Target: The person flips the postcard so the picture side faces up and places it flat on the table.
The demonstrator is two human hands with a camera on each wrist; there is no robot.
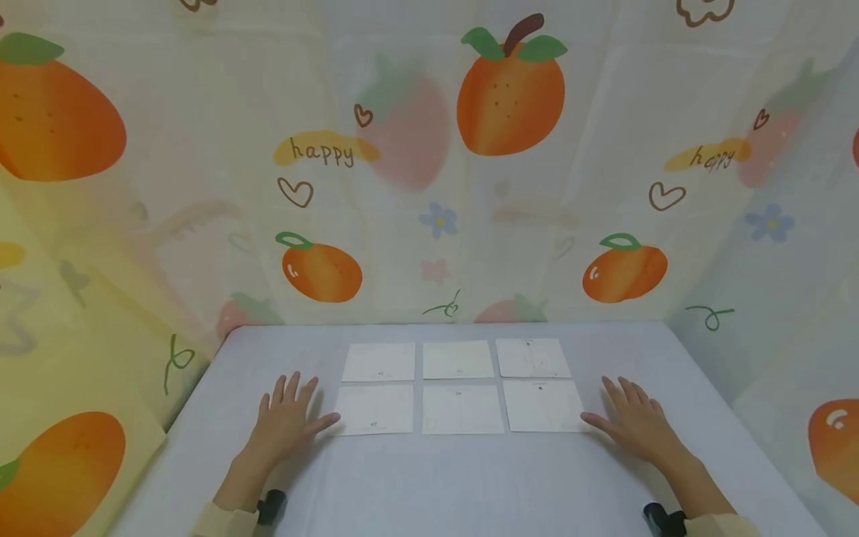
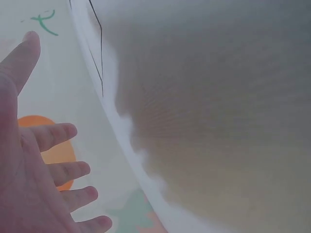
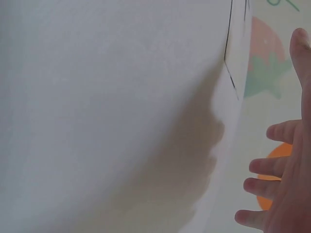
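Several white paper cards lie on the table in two rows, each with small faint marks. To their left is my left hand, fingers spread, thumb tip right at the edge of the front left card. On the other side my right hand is spread in the same way, its thumb tip overlapping the edge of the front right card. Neither hand holds anything. Both wrist views show the left palm and right palm with fingers apart, their shadows falling on the tabletop.
The table has a white top. Behind and beside it hangs a pale curtain printed with oranges, strawberries and hearts. A dark wrist strap shows at the left sleeve, and another strap at the right.
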